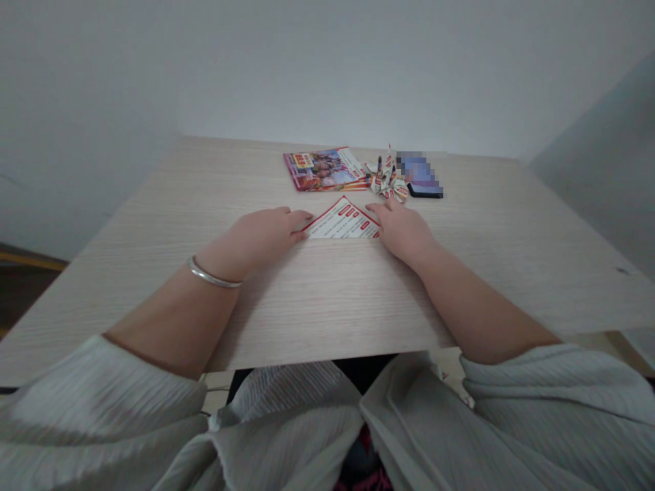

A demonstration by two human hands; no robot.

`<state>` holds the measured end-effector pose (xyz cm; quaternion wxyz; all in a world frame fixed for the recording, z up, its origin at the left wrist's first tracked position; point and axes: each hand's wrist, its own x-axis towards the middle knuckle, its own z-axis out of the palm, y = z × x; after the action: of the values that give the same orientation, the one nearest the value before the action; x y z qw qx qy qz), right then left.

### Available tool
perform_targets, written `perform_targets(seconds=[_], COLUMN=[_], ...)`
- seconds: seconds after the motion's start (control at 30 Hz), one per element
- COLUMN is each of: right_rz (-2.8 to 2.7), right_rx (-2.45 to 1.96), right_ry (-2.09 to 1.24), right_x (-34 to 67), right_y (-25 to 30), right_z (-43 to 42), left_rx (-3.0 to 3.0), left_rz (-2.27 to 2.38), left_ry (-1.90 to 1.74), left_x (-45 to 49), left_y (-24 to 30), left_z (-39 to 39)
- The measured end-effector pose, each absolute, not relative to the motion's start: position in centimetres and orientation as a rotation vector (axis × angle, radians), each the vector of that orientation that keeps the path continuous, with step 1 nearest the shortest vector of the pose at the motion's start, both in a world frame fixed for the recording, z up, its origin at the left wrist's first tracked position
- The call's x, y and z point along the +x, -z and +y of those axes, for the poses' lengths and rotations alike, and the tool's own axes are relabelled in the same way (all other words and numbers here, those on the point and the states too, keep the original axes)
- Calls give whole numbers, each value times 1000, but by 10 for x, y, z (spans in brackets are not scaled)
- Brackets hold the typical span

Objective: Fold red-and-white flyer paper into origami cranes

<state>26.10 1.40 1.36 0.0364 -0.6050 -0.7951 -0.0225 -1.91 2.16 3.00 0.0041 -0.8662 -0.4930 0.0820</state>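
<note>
A sheet of printed paper (344,221), folded into a triangle, lies on the table with its point away from me and its long straight edge towards me. White with red edges, it bears rows of small text and red labels. At its left corner, the thumb and fingers of my left hand (271,232) close on the paper; a silver bangle circles that wrist. My right hand (404,228) grips the opposite corner, its forefinger reaching along the sloping right edge. Both palms face down, close to the tabletop.
Behind the triangle, colourful printed leaflets (322,169) lie stacked. Beside them stand folded paper figures (389,183), apparently made of similar print. A phone-like dark device (422,176), partly pixelated, lies to their right. The pale wood-grain table (327,300) meets a wall at the back.
</note>
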Motion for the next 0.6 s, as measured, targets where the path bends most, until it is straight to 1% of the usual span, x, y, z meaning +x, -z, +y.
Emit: perform_targets(seconds=[0.1,0.2,0.3,0.4,0.5,0.6], right_rz=[-2449,-2400,-2242,-2099,-2079,-2108], right_rx=[-1808,-1705,-1605,-1526,-1442,-1396], right_ry=[37,-32,-178,-304,-286,-220], right_x=[267,271,274,274,271,271], right_y=[-12,-10,-8,-8,-11,-16], right_z=[15,16,18,20,18,15], left_rx=[-2871,-2907,-2829,-2837,-2803,-2774], left_rz=[-1577,-1625,-1697,-1673,-1706,-1635], left_ry=[-158,-57,62,209,345,438], left_x=[-28,-27,-18,-7,-1,0], left_y=[-30,-31,-33,-32,-27,-26], left_z=[30,31,25,19,17,17])
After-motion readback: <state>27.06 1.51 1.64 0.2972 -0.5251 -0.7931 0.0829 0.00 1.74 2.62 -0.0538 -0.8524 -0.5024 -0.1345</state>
